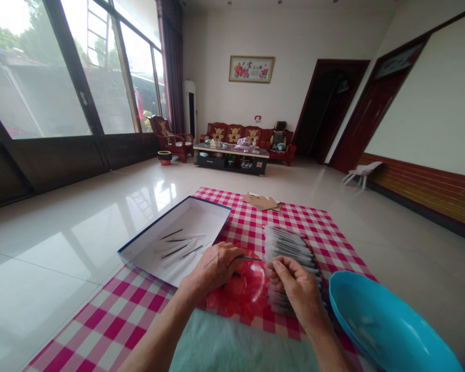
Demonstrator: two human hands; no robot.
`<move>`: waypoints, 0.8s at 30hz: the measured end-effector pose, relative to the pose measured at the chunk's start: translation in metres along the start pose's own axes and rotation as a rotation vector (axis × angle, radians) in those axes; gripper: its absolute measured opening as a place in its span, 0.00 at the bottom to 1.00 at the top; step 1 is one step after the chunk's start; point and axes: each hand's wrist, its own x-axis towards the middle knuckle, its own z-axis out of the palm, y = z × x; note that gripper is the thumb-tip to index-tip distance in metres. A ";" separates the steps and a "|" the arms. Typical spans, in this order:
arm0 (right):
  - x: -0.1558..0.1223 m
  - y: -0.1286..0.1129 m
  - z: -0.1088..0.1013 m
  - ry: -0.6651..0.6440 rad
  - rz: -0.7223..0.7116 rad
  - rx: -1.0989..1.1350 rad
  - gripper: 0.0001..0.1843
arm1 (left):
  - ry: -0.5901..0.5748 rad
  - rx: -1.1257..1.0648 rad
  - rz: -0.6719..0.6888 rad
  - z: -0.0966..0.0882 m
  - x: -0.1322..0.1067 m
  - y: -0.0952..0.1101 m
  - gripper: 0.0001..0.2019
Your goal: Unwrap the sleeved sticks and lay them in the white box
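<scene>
Though in left hand (220, 262), rod (252, 258) partly invisible.

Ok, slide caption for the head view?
Left hand holds a thin dark stick over a translucent red dish, right hand nearby.

– Standing in here, can you read anything?
– Only on the framed picture (251, 70) across the room: a line of dark Chinese characters (249, 65). The boldest, near the middle, looks like 家; the rest blur too much for me
– And the small red-and-white piece (258, 119) below the framed picture?
– I can't make out any wording on it. Lower still beneath the framed picture, the low table (209, 161) has a pale patch (259, 165) near its right end, also illegible
</scene>
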 end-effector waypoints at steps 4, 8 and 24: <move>0.003 -0.001 -0.004 0.083 -0.019 0.057 0.16 | -0.006 -0.061 -0.019 -0.002 -0.002 0.000 0.14; 0.010 -0.003 -0.019 0.217 -0.014 0.251 0.15 | -0.001 -0.097 -0.065 -0.008 -0.005 0.001 0.16; 0.035 -0.008 0.023 0.181 -0.062 0.207 0.16 | 0.158 0.010 -0.119 -0.015 -0.002 0.007 0.16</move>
